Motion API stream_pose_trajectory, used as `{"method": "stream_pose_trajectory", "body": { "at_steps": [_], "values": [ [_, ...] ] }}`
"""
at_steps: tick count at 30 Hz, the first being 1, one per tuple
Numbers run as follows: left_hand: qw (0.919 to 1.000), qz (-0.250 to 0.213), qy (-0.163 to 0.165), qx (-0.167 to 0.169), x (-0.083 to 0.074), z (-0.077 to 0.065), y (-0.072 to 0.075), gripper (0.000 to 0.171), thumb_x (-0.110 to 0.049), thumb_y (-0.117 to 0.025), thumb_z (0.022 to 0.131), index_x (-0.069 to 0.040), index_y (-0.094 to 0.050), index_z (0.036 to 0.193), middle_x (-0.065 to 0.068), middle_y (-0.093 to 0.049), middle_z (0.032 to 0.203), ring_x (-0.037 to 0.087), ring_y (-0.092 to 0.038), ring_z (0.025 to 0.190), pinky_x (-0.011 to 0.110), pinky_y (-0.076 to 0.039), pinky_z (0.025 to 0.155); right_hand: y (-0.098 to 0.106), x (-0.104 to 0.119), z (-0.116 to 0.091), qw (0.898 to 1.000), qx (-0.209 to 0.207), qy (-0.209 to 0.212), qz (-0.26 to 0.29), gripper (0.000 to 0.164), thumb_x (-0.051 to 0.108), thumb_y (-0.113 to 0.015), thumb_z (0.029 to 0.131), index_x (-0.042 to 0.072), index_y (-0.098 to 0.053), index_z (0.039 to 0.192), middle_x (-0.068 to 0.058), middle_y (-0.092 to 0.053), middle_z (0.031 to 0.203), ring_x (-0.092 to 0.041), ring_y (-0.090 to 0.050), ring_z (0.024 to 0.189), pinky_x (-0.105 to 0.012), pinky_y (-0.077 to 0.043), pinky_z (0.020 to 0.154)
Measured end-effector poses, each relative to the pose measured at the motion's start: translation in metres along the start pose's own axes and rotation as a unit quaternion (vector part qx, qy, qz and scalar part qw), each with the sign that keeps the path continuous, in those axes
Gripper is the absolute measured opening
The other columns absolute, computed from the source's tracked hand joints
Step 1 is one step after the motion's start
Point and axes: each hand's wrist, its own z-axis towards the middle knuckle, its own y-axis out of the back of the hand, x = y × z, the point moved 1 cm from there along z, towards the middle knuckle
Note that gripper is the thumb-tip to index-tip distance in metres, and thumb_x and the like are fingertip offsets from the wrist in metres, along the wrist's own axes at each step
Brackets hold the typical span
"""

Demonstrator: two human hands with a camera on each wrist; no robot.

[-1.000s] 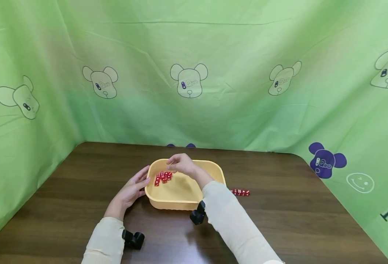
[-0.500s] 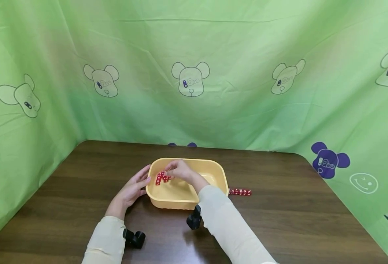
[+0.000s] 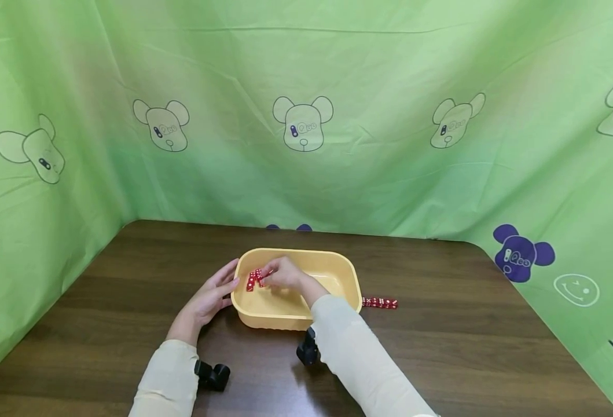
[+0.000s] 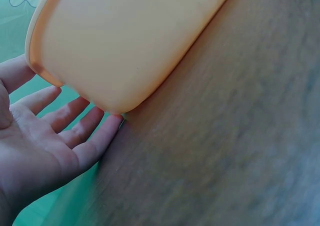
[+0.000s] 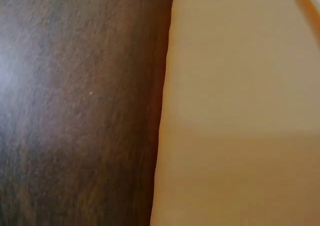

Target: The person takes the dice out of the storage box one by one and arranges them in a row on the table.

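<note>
A pale yellow plastic bin [image 3: 280,323] stands on the table, with several red dice [image 3: 251,282] spotted white inside its left end. My left hand [image 3: 211,298] is at the bin's left side, the thumb at the rim. In the left wrist view, the fingers [image 4: 82,131] are spread, their tips touching the outer wall. My right hand [image 3: 285,273] reaches into the bin, its bent fingers down among the dice. The hand partly covers them, so whether it pinches one is hidden. Only the bin's outer wall [image 5: 240,86] and the table show in the right wrist view.
A row of red dice [image 3: 380,303] lies on the dark wooden table [image 3: 467,347], just right of the bin. A green curtain [image 3: 379,185] with bear drawings hangs behind and at both sides. Both wrists carry black camera mounts [image 3: 212,375].
My right hand has come down from above the bin's back part to the dice inside, and its fingers now cover some. My left hand stays at the bin's left side.
</note>
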Motion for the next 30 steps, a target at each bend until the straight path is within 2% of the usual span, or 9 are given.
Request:
{"method": "stream_pose_trajectory", "body": {
  "at_steps": [13,22,27,28,30],
  "values": [
    [1.0,0.004,0.004,-0.006,-0.0001,0.0004,-0.0007,0.054,-0.007,-0.039,0.091,-0.012,-0.014,0.139,0.015,-0.014,0.14,0.032,-0.026,0.12,0.039,-0.039,0.081,-0.0028,-0.0015,-0.0011,1.0,0.0,-0.007,-0.018,0.017,-0.001,-0.065,0.073,-0.003,-0.064,0.089,-0.004,-0.059,0.072,-0.015,-0.053,0.052,-0.025,-0.045,0.051],
    [1.0,0.008,-0.001,0.0,-0.0007,-0.0002,-0.0007,0.055,-0.007,-0.039,0.091,-0.011,-0.013,0.139,0.017,-0.013,0.14,0.033,-0.025,0.12,0.039,-0.039,0.082,-0.0039,-0.003,0.0004,1.0,-0.005,0.004,-0.013,0.02,-0.006,-0.063,0.072,-0.005,-0.061,0.092,-0.005,-0.056,0.067,-0.014,-0.051,0.05,-0.024,-0.044,0.049],
    [0.9992,0.02,-0.029,0.017,0.0024,-0.0003,0.0023,0.059,-0.018,-0.047,0.089,-0.011,-0.016,0.139,0.019,-0.014,0.139,0.03,-0.03,0.117,0.038,-0.039,0.081,-0.0026,-0.0029,0.0008,1.0,-0.011,-0.001,-0.023,0.024,-0.005,-0.064,0.071,-0.004,-0.06,0.095,-0.006,-0.055,0.066,-0.015,-0.051,0.051,-0.024,-0.044,0.049],
    [0.9983,0.013,-0.046,0.034,0.0081,0.0033,0.0078,0.059,-0.02,-0.049,0.088,-0.014,-0.018,0.139,0.017,-0.017,0.139,0.028,-0.034,0.116,0.037,-0.04,0.079,-0.0025,-0.0032,0.0008,1.0,-0.011,-0.003,-0.027,0.024,-0.004,-0.064,0.071,-0.004,-0.06,0.095,-0.006,-0.055,0.066,-0.015,-0.051,0.051,-0.024,-0.044,0.049],
    [0.9973,0.016,-0.056,0.043,0.0089,0.0026,0.0082,0.061,-0.024,-0.051,0.087,-0.015,-0.02,0.138,0.017,-0.017,0.139,0.026,-0.035,0.115,0.037,-0.041,0.079,-0.0023,-0.0037,0.0005,0.999,-0.012,-0.007,-0.031,0.023,-0.004,-0.064,0.071,-0.004,-0.06,0.094,-0.006,-0.054,0.065,-0.015,-0.051,0.051,-0.024,-0.044,0.05]
  ]
}}
